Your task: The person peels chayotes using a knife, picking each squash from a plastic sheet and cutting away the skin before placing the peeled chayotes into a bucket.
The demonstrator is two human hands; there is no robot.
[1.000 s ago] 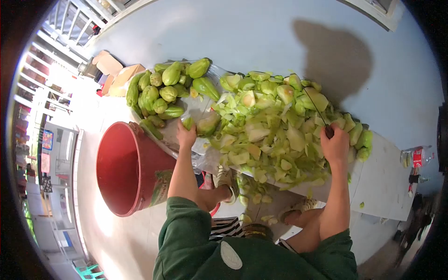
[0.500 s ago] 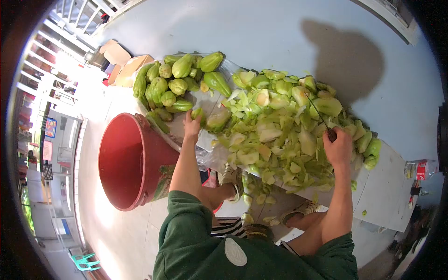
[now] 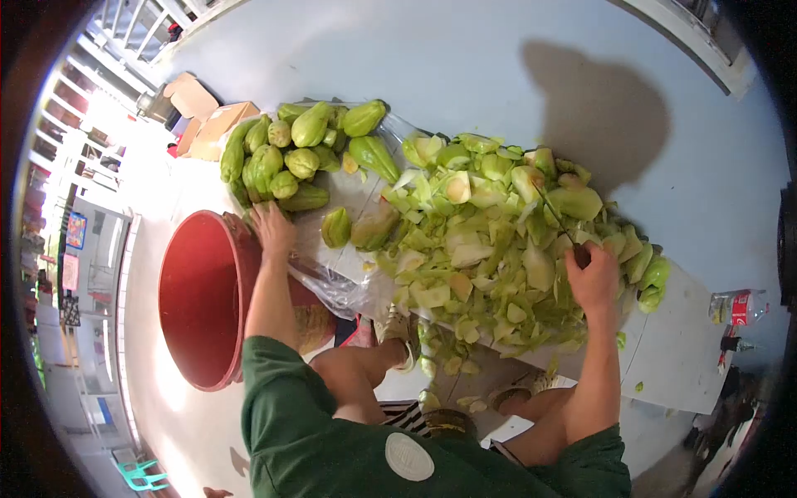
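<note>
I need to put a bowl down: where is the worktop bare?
The widest free patch is the worktop's right end, between the cut pieces and the bottle, bar small scraps. A narrower gap lies between the whole fruit and cut pieces. Whole fruit crowds the left end by the left hand; the pieces fill the middle under the knife in the right hand.
</note>
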